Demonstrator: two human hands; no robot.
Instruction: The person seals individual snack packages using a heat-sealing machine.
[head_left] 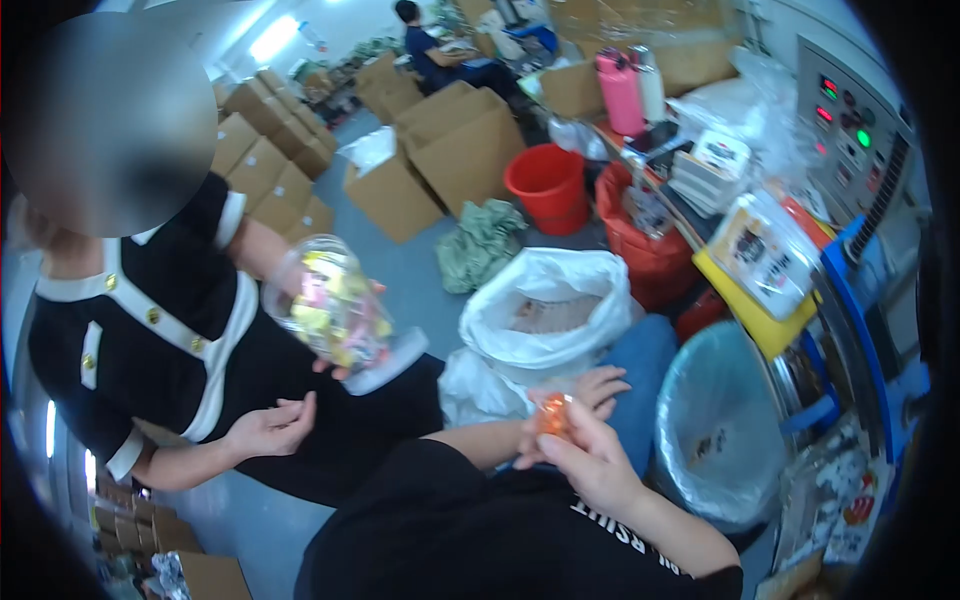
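In the head view, my right hand (pixel 600 470) pinches a small shiny orange wrapped piece (pixel 555 415) between thumb and fingers. My left hand (pixel 602 388) lies just behind it, resting over my blue-trousered leg (pixel 645 385) with its fingers stretched out. What is inside the orange wrapper cannot be made out. To the left stands another person in a black dress with white trim (pixel 215 370). One of that person's hands supports a clear plastic jar (pixel 335 305) full of yellow, pink and white pieces; the other hand (pixel 275 428) is held low, holding nothing visible.
A white bag-lined container (pixel 545 350) stands before me, with a teal-lined bin (pixel 720 430) to its right. Behind are red buckets (pixel 548 190), cardboard boxes (pixel 465 140) and a seated person (pixel 440 55). A machine with a control panel (pixel 850 130) is at right.
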